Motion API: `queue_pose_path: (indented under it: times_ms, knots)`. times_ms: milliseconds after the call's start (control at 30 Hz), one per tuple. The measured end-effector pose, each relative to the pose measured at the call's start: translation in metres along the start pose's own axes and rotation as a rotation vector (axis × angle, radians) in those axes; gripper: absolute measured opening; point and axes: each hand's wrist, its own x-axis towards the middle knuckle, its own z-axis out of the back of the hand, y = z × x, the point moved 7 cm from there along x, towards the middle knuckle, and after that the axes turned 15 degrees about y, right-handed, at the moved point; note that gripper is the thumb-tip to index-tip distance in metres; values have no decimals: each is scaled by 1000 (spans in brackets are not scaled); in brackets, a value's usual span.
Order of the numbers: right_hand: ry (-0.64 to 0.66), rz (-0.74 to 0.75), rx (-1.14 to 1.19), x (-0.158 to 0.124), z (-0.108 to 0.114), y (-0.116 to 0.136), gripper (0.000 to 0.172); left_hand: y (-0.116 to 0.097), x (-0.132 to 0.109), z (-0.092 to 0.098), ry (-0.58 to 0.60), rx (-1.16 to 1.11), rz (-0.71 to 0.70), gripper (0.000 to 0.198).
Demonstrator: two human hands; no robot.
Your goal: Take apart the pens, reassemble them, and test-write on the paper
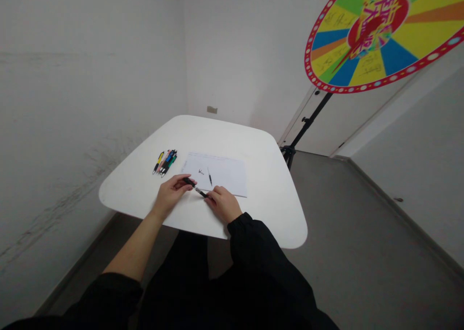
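Setup, as I view it through the head camera: a white, rounded-corner counter (261, 214), and on it a flat white sheet of paper (228, 175) with some writing near its edges. At the paper's near side I have the left grip (172, 190) and the right grip (221, 203), both closed, each pinching a slim item. Beyond the left one, apart from the paper, lies a loose bundle of yellow, pink, blue, green and black pens (168, 162).

Held items: a black, tube-like pen piece (189, 180) in the left; a dark pen piece with a pale, shiny end (200, 192) in the right. Their ends face each other; whether they touch I cannot tell.

Method, my judgement: keep both on one axis, pinch lightly near the facing ends, rest the wrists low, and stay over the paper.

Smallest: a slender black-and-pale pen part (210, 176) and tiny silvery bits (200, 171), both on the paper. I should keep the fingers clear, since the bits could roll.
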Motion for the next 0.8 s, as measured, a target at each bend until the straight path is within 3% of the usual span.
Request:
queue_pose_path:
  times_ms: [233,433,567,800]
  knots:
    - [-30,-26,55,-1,2,-3,12,4,1,-2,0,-112,36,44]
    - [-197,12,230,-8,16,-10,14,7,2,6,-43,-158,72,44]
    - [-287,15,437,-13,22,-21,15,14,3,8,-2,-107,110,38]
    - [-226,-22,655,-9,12,-33,22,9,1,4,47,16,193,27]
